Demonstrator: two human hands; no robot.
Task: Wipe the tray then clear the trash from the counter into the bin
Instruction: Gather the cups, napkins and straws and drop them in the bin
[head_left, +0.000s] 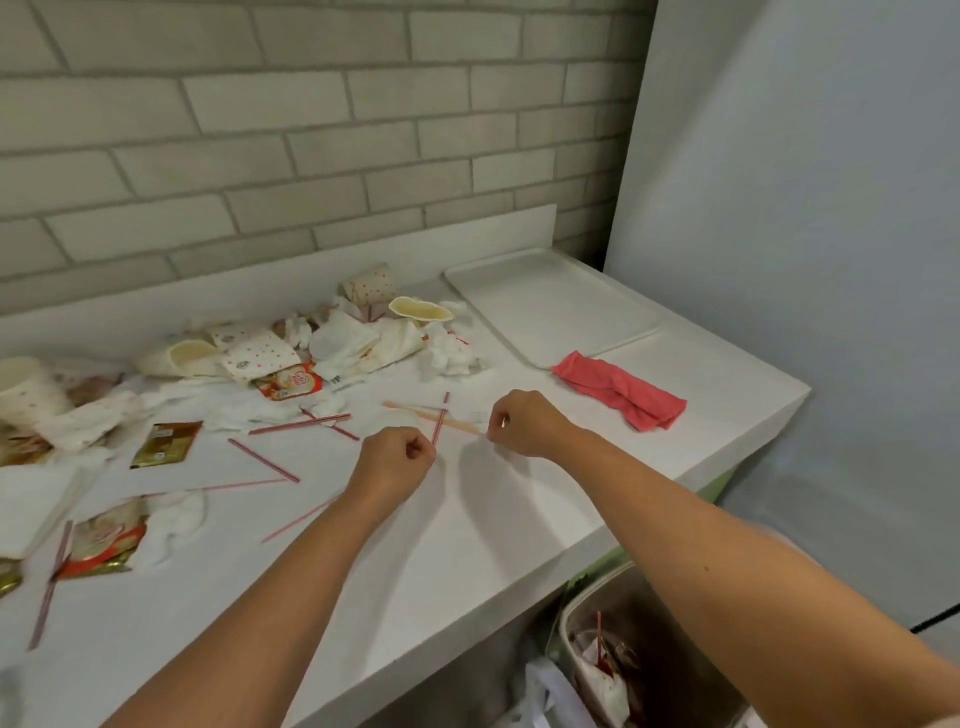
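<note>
My left hand (396, 457) is curled over the white counter (467, 525) and pinches the near end of a red striped straw (440, 422). My right hand (524, 423) is curled too, gripping one end of a wooden stir stick (431, 415) that lies flat on the counter, with a small white bit showing between its fingers. The empty white tray (550, 306) sits at the back right corner. A pink cloth (621, 389) lies crumpled just in front of it. The bin (576, 618) stands below the counter's right edge, with trash inside.
Crushed paper cups (249, 351), crumpled napkins (363, 338), sachets (165, 444) and several more red straws (262, 460) litter the left and back of the counter. A brick wall runs behind. A grey panel rises at the right.
</note>
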